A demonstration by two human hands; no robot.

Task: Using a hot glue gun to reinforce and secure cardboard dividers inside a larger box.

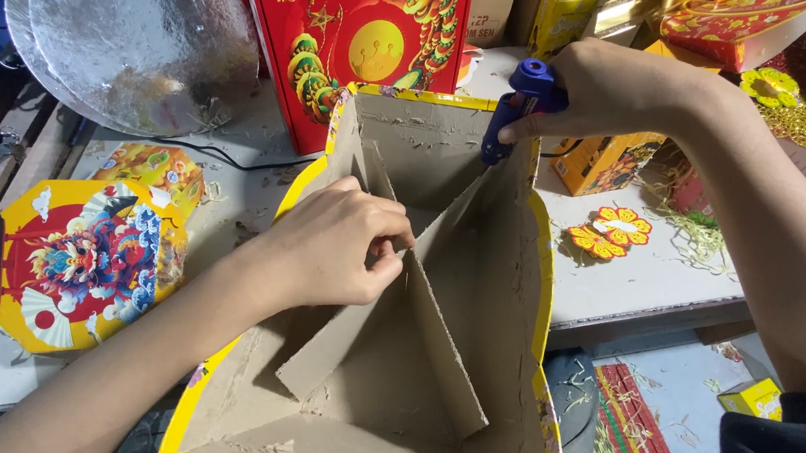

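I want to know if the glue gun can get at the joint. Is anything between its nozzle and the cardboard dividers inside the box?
Nothing visible. The right hand holds the glue gun with its nozzle down inside the box, near the far end of the dividers. The left hand pinches them nearer the middle, clear of the nozzle.

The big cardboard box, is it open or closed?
Open. The box has no lid on; you see its grey inside and crossed dividers, which the left hand pinches.
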